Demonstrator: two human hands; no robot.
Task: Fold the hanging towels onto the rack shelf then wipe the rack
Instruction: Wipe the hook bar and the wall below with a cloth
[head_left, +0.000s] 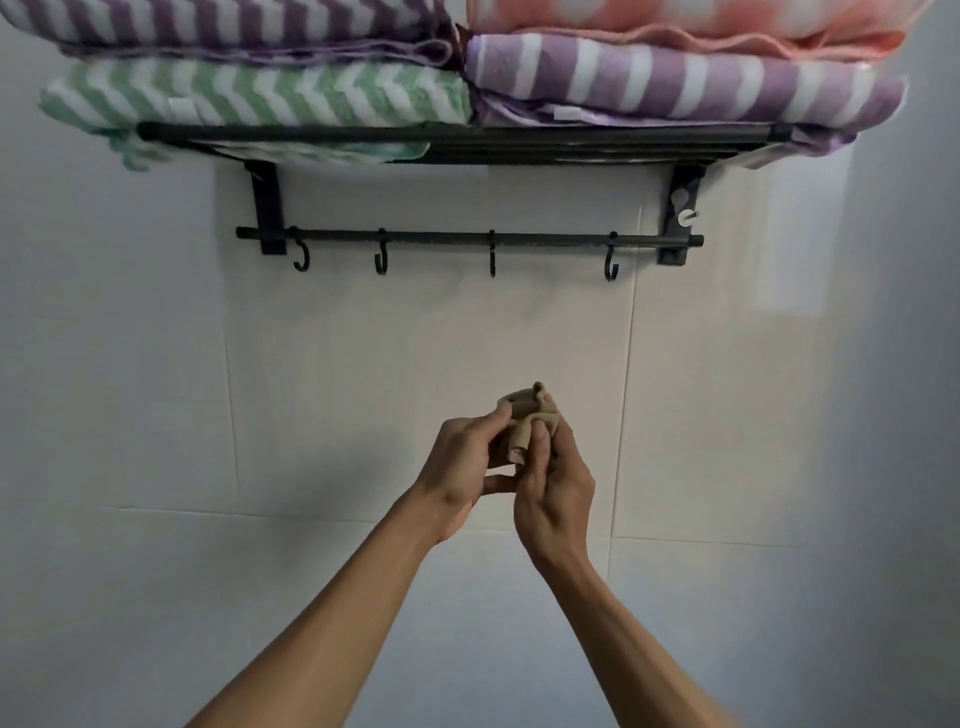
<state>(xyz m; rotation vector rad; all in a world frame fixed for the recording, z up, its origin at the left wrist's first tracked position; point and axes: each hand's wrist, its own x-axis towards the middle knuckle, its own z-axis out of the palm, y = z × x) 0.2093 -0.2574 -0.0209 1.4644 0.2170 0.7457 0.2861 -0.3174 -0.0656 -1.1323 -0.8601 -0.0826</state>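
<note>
At lower centre of the frame my left hand (460, 460) and right hand (553, 475) both pinch a small bunched tan cloth (530, 421), well below the black rack (467, 140). Across the top, its shelf already carries the folded towels (675, 83), and the hook bar (467, 240) hangs bare. My worry is that wiping the shelf edge could snag the overhanging green towel (260, 98) at upper left and drag it down.
</note>
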